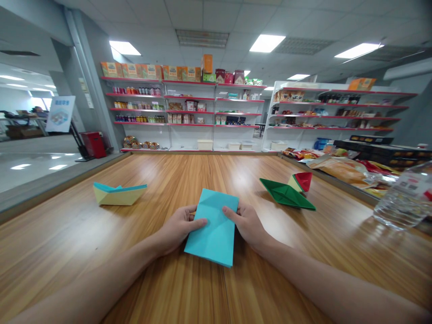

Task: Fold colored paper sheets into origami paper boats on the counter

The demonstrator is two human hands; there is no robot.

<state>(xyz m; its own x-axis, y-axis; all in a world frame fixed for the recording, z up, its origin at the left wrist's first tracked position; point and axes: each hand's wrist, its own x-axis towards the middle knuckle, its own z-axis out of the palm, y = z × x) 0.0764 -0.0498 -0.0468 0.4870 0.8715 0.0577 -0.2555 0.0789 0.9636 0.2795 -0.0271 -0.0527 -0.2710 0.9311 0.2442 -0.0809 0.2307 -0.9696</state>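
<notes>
You hold a folded sheet of light blue paper (216, 238) in front of you, above the near middle of the wood-grain table (175, 180). Your left hand (178, 227) grips its left edge, thumb laid flat on the upper face and fingers curled behind. Your right hand (249, 222) pinches the opposite edge a little higher up, its thumb also on top and its fingers tucked behind. The paper is a tall rectangle, slightly tilted, with faint creases across its face and more than one layer showing at the bottom edge.

Away to your left on the table sits a yellow paper boat (119, 197) with a blue upper edge. To your right lies a green paper boat (286, 194), and just behind it stands a red and pale yellow folded paper piece (303, 182); you cannot tell whether those two touch. Farther right, a clear plastic bottle (400, 202) stands near the table's edge, with snack packets (347, 170) beyond it. Across from you, white shelving (189, 137) with red edges carries rows of goods, orange boxes (151, 71) along its top.
</notes>
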